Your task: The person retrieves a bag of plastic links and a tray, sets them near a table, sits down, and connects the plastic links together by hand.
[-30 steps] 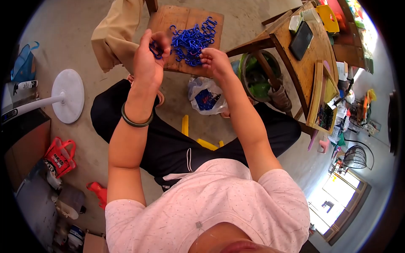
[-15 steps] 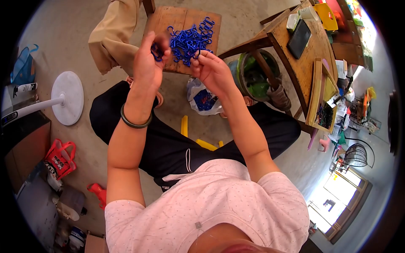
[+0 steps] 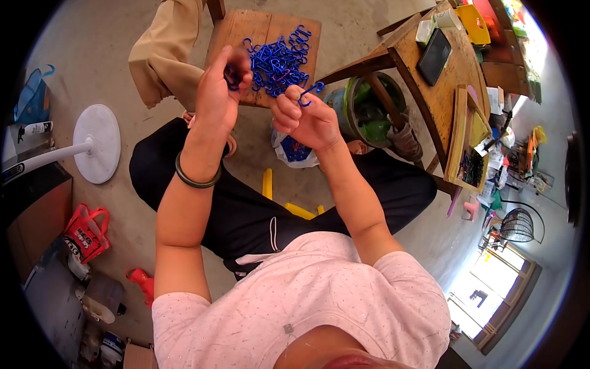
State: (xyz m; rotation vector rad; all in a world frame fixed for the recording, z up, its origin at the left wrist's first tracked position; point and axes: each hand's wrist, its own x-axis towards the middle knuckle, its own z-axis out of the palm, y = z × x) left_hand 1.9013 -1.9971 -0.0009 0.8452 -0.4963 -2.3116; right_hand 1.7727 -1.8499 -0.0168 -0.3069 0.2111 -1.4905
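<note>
A heap of blue S-shaped hooks (image 3: 279, 58) lies on a wooden stool top (image 3: 230, 29). At the stool's left edge is my left hand (image 3: 220, 89), its blurred fingers curled around several dark blue hooks (image 3: 232, 78). A dark bangle (image 3: 196, 182) circles that wrist. Just off the near right corner of the stool, my right hand (image 3: 310, 123) pinches a single blue S-hook (image 3: 315, 88) between thumb and finger. The ends of that hook stick out beyond the fingertips, and the other fingers are folded in.
Below the stool sits a white plastic bag (image 3: 298, 150) with blue pieces inside. To the right are a green-lined bucket (image 3: 376, 104) and a wooden table (image 3: 405, 52) bearing a phone (image 3: 434, 57). Tan cloth (image 3: 163, 55) hangs at the left; a white round base (image 3: 97, 144) stands farther left.
My right hand has moved slightly down and turned, so the blue hook in its fingers now shows clearly. My left hand stays almost in place, its fingers shifting a little.
</note>
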